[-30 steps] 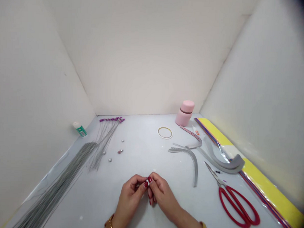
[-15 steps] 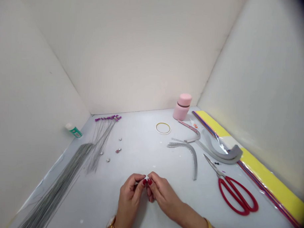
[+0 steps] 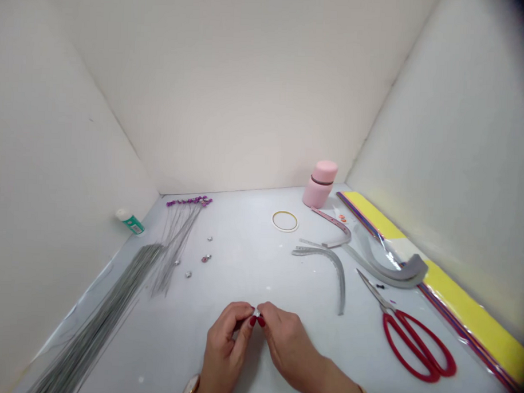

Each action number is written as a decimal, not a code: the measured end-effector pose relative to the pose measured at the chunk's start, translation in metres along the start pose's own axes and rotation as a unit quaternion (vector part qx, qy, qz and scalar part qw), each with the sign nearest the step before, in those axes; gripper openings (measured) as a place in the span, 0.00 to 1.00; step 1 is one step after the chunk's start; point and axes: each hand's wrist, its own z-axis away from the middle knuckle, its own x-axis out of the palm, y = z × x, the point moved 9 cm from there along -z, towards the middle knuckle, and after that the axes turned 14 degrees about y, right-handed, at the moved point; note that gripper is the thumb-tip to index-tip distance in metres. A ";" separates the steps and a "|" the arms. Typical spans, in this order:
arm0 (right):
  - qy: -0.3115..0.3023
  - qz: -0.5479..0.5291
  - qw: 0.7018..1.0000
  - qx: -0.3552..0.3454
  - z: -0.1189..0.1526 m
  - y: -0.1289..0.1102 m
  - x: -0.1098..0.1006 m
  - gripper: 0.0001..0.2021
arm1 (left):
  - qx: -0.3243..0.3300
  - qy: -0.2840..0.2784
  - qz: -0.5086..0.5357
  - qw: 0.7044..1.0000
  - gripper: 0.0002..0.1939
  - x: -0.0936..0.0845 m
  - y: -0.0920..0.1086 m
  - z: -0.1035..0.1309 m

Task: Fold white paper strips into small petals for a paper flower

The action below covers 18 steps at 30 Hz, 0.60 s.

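At the front middle of the table, my left hand [image 3: 230, 341] and my right hand [image 3: 285, 340] meet fingertip to fingertip. Both pinch one small silvery-white piece [image 3: 257, 314], mostly covered by the fingers, so its exact shape is hidden. Left of the hands lie several small silvery folded pieces, one [image 3: 188, 274] nearest to me and a reddish one [image 3: 205, 259] behind it. Curved bundles of narrow grey strips [image 3: 329, 254] rest to the right of my hands.
Red-handled scissors [image 3: 412, 339] lie partly open at right, beside yellow paper packs [image 3: 456, 298]. A pink bottle [image 3: 320, 184], a tape roll [image 3: 286, 221] and a pink strip [image 3: 334, 221] are further back. Thin grey wires [image 3: 107, 311], purple-tipped stems [image 3: 184, 203] and a green-white glue tube [image 3: 131, 222] lie left.
Both hands stay together on the small piece; the right fingers have curled in and the thumbs have come closer. The view has shifted slightly, moving the scene a little.
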 end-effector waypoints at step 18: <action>-0.032 0.037 0.999 -0.019 0.003 0.002 0.007 0.07 | 0.027 -0.027 -0.002 0.999 0.08 0.001 0.004 0.000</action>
